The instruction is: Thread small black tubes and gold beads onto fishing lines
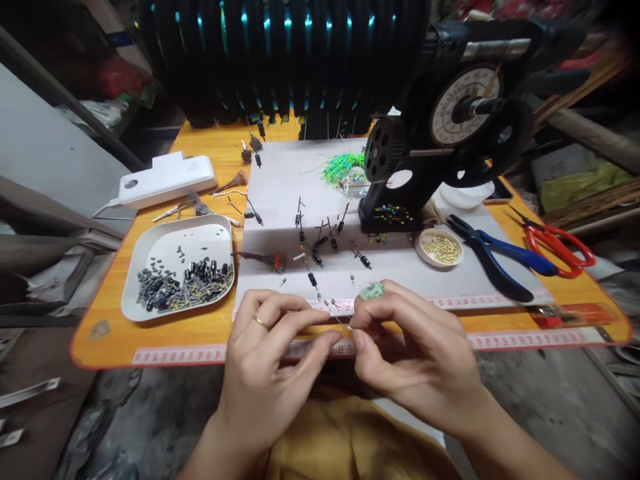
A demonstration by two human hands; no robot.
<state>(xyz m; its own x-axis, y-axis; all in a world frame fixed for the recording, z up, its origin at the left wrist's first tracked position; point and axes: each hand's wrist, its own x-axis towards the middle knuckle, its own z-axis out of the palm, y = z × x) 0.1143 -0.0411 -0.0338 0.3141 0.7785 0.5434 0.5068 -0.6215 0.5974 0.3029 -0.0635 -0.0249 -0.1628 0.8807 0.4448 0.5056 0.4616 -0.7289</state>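
Observation:
My left hand [275,353], with a ring on one finger, is at the table's front edge. Its thumb stands apart from the index finger, and I see nothing gripped between them. Facing it, my right hand [415,347] is closed in a pinch. A tiny pale piece [350,327] shows at its fingertips, and a thin line [339,321] runs from there toward the left fingertips; its kind is unclear. A green wrap [371,291] covers part of a right finger. Just beyond the hands lie small grey weights [321,299] and a black cylindrical piece [313,279].
Left is a white tray [129,293] of grey and black pieces, with a white power bank [167,181] behind. Right are a dish of gold beads [440,249], pliers [495,257], and red-handled scissors [560,247]. A black machine [400,153] stands behind; a tape measure [180,355] edges the table.

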